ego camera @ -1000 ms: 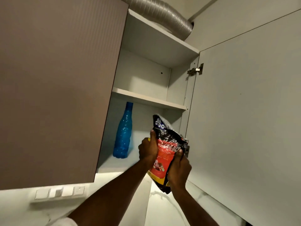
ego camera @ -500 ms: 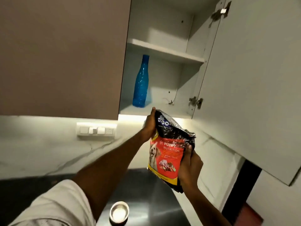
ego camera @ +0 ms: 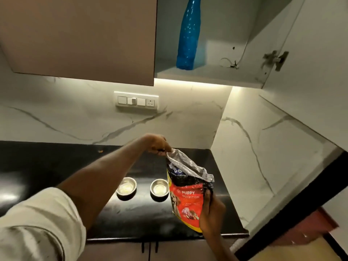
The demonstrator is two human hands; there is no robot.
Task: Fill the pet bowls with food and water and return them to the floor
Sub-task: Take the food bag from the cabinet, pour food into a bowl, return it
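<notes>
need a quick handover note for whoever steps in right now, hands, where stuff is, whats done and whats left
Left hand: pinching the top edge of the puppy food bag, holding its mouth open.
Right hand: gripping the bag's lower right side, keeping it upright above the black counter.
Two steel bowls sit side by side on the counter, just left of the bag; both look empty.
Blue bottle stands in the open upper cabinet.
Done: bag is out and open, bowls are on the counter.
Left: pour food into one bowl, water into the other, put both on the floor.
</notes>
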